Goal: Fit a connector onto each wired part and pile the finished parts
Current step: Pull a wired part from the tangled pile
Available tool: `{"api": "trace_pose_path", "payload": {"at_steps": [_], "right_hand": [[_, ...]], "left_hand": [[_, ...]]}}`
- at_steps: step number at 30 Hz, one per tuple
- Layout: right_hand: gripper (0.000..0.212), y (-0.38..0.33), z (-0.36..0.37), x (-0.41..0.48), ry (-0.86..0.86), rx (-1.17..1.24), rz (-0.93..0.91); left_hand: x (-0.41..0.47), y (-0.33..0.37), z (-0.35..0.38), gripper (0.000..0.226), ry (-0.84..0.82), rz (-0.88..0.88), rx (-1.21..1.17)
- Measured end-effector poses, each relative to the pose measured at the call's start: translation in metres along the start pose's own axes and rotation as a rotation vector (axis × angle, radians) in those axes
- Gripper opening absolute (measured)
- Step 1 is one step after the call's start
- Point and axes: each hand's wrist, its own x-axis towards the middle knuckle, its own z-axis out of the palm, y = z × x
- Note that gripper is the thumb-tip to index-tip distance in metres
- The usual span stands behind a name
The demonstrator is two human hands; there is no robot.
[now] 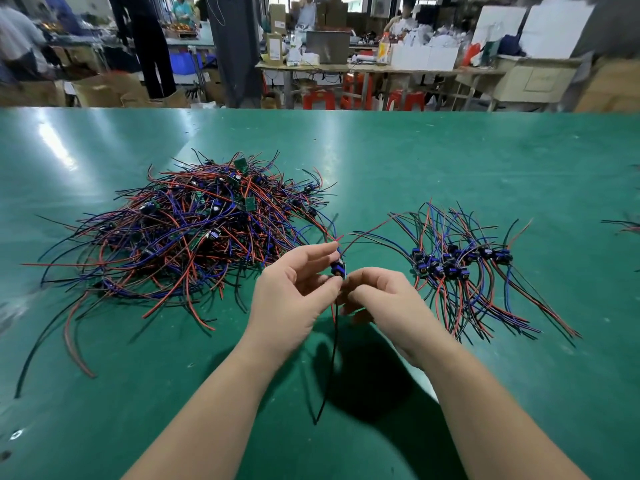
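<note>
Above the green table (450,161), my left hand (294,299) and my right hand (384,299) meet at one small wired part (338,268) with a dark blue body. Both hands pinch it between fingertips. Its red, blue and black wires trail up toward the piles, and one black wire (329,368) hangs down between my wrists. A big tangled heap of wired parts (194,230) lies to the left. An orderly pile of parts (457,265), blue bodies lined up and wires fanned out, lies to the right.
A few more wires (623,225) show at the table's right edge. Beyond the far table edge stand workbenches with boxes (415,57), red stools (318,98) and several people.
</note>
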Motion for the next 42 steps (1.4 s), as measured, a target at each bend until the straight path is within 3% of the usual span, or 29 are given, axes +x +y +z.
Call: {"api": "trace_pose_path", "payload": {"at_steps": [5, 8, 13, 19, 23, 30, 34, 37, 42], "right_hand": [[0.015, -0.004, -0.002, 0.001, -0.125, 0.499, 0.055], [0.014, -0.005, -0.002, 0.0, -0.121, 0.597, -0.02], [0.023, -0.007, -0.004, -0.001, -0.16, 0.722, 0.013], [0.026, -0.009, -0.011, -0.001, -0.184, 0.737, 0.006], [0.017, -0.013, -0.015, -0.001, -0.054, 0.728, -0.061], [0.007, -0.007, -0.017, 0.004, 0.055, 0.623, -0.12], [0.005, -0.002, -0.015, 0.006, 0.11, 0.397, -0.115], [0.01, -0.001, -0.017, 0.007, 0.099, 0.386, -0.053], [0.022, 0.0, -0.019, 0.005, 0.002, 0.348, 0.031]], "left_hand": [[-0.006, 0.002, 0.005, 0.054, -0.127, 0.095, 0.092], [-0.007, 0.005, 0.007, 0.053, -0.093, 0.116, 0.071], [-0.006, 0.007, 0.006, 0.059, -0.034, 0.099, -0.092], [-0.003, 0.012, 0.003, 0.068, -0.064, 0.036, -0.209], [-0.003, 0.012, 0.003, 0.073, -0.098, -0.015, -0.211], [-0.004, 0.011, 0.01, 0.043, -0.069, -0.373, -0.345], [-0.005, 0.009, 0.012, 0.027, -0.039, -0.375, -0.268], [-0.005, 0.007, 0.01, 0.016, -0.044, -0.361, -0.187], [-0.008, 0.007, 0.01, 0.024, -0.078, -0.313, -0.078]]}}
